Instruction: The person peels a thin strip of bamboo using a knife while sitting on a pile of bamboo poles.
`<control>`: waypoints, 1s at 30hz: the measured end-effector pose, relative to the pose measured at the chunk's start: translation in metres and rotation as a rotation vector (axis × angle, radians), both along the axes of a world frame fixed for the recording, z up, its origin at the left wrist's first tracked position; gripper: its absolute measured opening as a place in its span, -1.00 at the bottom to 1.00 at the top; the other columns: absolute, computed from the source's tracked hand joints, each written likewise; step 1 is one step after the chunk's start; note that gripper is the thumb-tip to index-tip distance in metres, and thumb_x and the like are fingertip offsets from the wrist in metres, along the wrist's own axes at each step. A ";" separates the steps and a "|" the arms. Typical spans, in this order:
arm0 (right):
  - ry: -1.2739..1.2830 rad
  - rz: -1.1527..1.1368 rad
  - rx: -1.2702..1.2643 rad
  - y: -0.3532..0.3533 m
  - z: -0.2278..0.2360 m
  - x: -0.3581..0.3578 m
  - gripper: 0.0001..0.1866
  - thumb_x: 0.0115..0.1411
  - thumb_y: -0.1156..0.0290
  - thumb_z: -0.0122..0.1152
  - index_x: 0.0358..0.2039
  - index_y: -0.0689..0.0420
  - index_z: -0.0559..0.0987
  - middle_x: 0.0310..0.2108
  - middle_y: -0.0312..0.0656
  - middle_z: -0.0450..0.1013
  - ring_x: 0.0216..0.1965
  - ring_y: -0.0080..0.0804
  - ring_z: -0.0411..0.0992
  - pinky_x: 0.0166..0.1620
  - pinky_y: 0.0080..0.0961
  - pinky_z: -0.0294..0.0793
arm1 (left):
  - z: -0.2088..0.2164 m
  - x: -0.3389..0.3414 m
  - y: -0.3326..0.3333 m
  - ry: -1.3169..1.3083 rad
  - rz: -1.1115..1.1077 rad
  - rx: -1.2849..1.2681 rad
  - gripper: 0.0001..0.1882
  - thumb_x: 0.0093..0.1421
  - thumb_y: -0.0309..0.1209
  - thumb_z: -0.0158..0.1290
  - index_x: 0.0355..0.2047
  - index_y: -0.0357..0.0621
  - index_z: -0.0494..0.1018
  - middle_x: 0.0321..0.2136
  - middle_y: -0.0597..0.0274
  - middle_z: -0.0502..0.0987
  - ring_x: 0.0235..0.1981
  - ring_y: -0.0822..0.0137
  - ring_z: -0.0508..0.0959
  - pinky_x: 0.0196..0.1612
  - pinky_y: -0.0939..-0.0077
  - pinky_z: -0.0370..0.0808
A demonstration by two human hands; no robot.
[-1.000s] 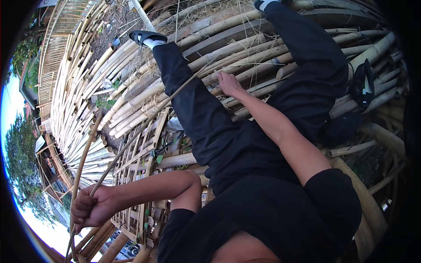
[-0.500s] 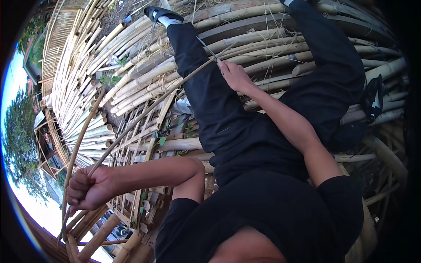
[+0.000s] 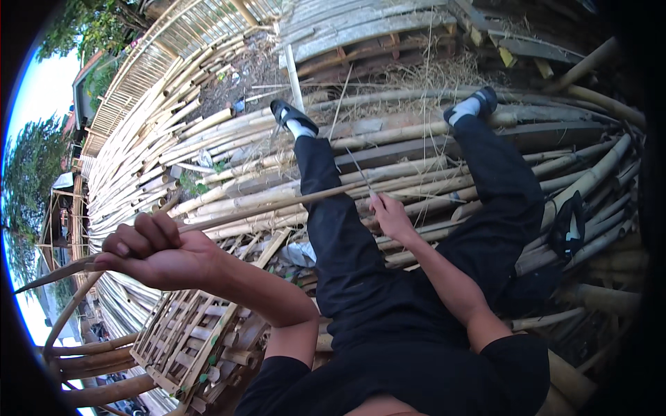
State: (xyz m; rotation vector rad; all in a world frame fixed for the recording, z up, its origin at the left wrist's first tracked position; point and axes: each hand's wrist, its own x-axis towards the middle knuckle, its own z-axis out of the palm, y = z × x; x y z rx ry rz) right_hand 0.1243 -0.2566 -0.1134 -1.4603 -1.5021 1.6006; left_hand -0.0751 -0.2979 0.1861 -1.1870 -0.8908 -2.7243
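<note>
My left hand [image 3: 163, 251], raised at the left, is closed round a long, thin bamboo strip [image 3: 277, 203]. One pointed end of the strip sticks out past my thumb on the left. From my fist it runs across to the right, over my left thigh. My right hand [image 3: 393, 216] is closed on the handle of a knife [image 3: 360, 170], held between my legs. The knife's narrow blade points up and away from me. The strip's far end meets the knife close to the right hand; whether the edge touches it I cannot tell.
Bamboo poles [image 3: 229, 187] lie in wide stacks under my outstretched legs. A slatted bamboo panel [image 3: 187, 340] stands at the lower left, near bamboo rails. Straw [image 3: 430, 76] and grey planks [image 3: 368, 35] lie beyond my feet. A bamboo fence [image 3: 180, 41] stands at the far left.
The view has tilted up, showing more ground beyond my feet. My left hand has risen and turned, so the strip lies flatter. The knife stays by the strip's far end.
</note>
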 end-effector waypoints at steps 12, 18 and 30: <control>-0.009 -0.027 0.086 -0.001 -0.012 0.006 -0.58 0.25 0.12 -0.12 -0.52 0.22 0.46 -0.72 -0.26 0.30 -0.65 -0.56 0.28 -0.51 -0.53 0.28 | 0.007 0.055 0.011 -0.054 -0.144 0.001 -0.59 0.30 -0.03 -0.29 -0.58 -0.01 0.11 -0.78 0.50 -0.06 -0.84 0.65 -0.14 -0.82 0.70 -0.21; -0.008 -0.110 0.240 0.000 -0.033 0.009 -0.54 0.25 0.05 -0.13 -0.53 0.20 0.45 -0.75 -0.28 0.26 -0.70 -0.57 0.23 -0.61 -0.53 0.21 | -0.001 0.093 -0.004 -0.068 -0.181 0.021 -0.59 0.31 -0.04 -0.30 -0.58 -0.01 0.11 -0.79 0.50 -0.06 -0.84 0.65 -0.15 -0.83 0.70 -0.20; 0.181 -0.094 0.157 -0.017 0.014 0.004 -0.42 0.29 -0.02 -0.33 -0.53 0.22 0.44 -0.73 -0.15 0.29 -0.62 -0.32 0.32 -0.44 -0.39 0.28 | 0.016 0.104 -0.018 0.167 -0.109 0.084 -0.56 0.30 -0.04 -0.29 -0.58 -0.10 0.17 -0.82 0.47 -0.05 -0.84 0.61 -0.12 -0.82 0.69 -0.16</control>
